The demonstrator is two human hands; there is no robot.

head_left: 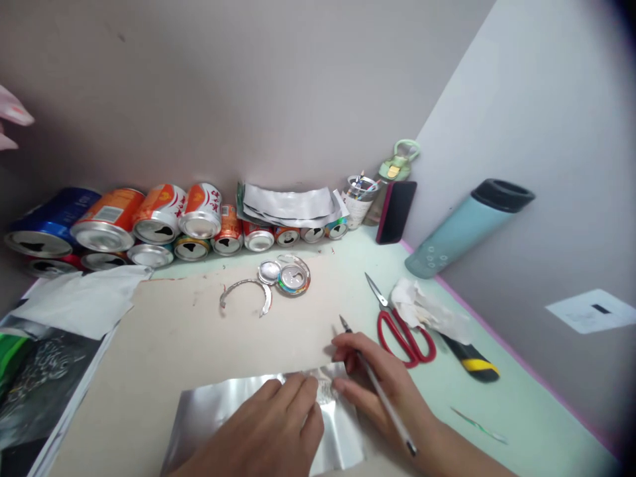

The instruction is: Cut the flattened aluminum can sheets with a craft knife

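A shiny aluminium sheet lies at the front of the table. My left hand rests on it, fingers stretched out and laid against the metal. At the sheet's right edge is my right hand, holding a slim pen between its fingers, its tip pointing away from me. My right thumb and fingertips are close to the sheet's top right corner; whether they touch it I cannot tell. Beyond the hands lie a cut metal ring and cut-off can ends.
Red-handled scissors, crumpled tissue and a black-and-yellow handle lie at right. A teal tumbler, a phone and a pen holder stand behind. Drink cans line the wall, with metal sheets on top.
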